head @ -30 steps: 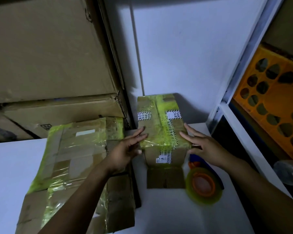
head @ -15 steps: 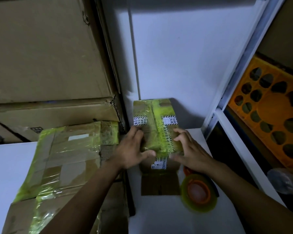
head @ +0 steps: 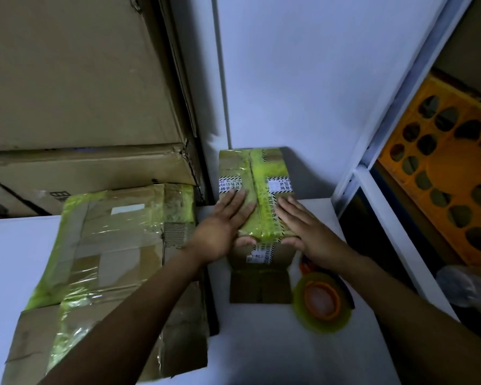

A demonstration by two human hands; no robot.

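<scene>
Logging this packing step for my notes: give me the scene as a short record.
box: small, taped, on the table
left hand: flat on box top, thumb on front
right hand: likewise
tape roll: on table, right of box, untouched
big box: taped, left of box
crate: orange, far right

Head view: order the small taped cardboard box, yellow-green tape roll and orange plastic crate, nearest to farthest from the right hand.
1. Small taped cardboard box: under the right hand.
2. Yellow-green tape roll: beside the wrist.
3. Orange plastic crate: far right.
</scene>
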